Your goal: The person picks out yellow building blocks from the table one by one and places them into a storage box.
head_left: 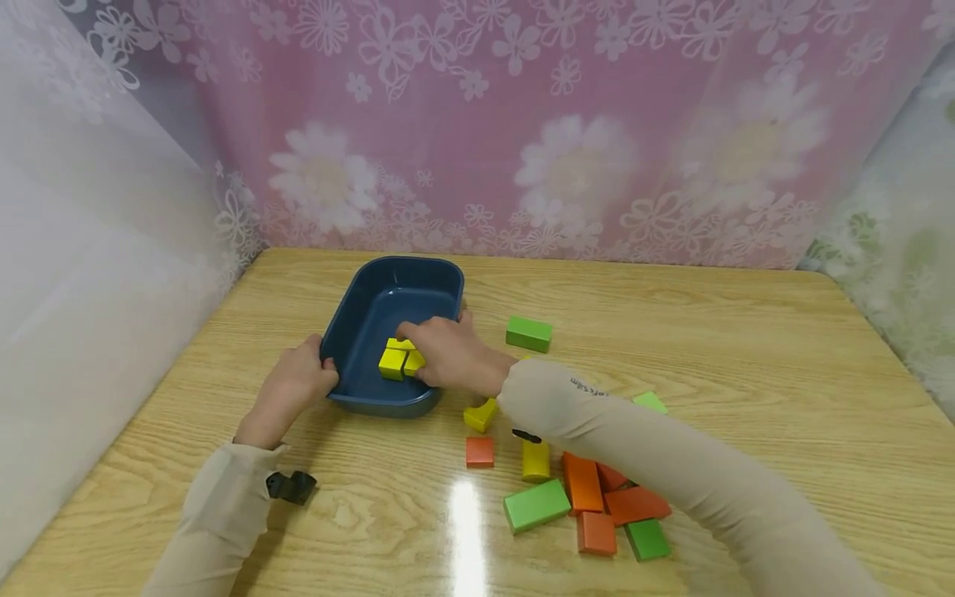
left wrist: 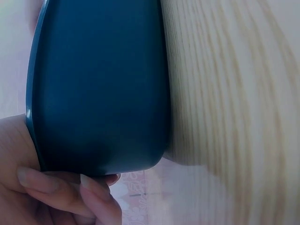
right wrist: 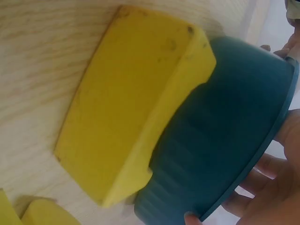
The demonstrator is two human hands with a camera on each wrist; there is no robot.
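Observation:
My left hand [head_left: 297,380] grips the near left corner of a blue plastic bin [head_left: 399,405], fingers curled at its rim in the left wrist view. My right hand [head_left: 455,352] reaches over the bin's right rim, its thumb and finger around a small cluster of yellow toy blocks [head_left: 391,365] low in the bin. One finger shows outside the right rim. In the right wrist view its other fingertips are hidden behind the bin wall [right wrist: 215,131]. A notched yellow block [right wrist: 122,103] lies on the table close beside the bin.
Right of the bin lie a green block [head_left: 529,334], a small red block [head_left: 480,452] and a yellow rounded block [head_left: 535,462]. Several orange, red and green blocks [head_left: 597,532] are bunched by the right sleeve [head_left: 642,439], which covers part of the table [head_left: 783,356]. A floral curtain hangs behind.

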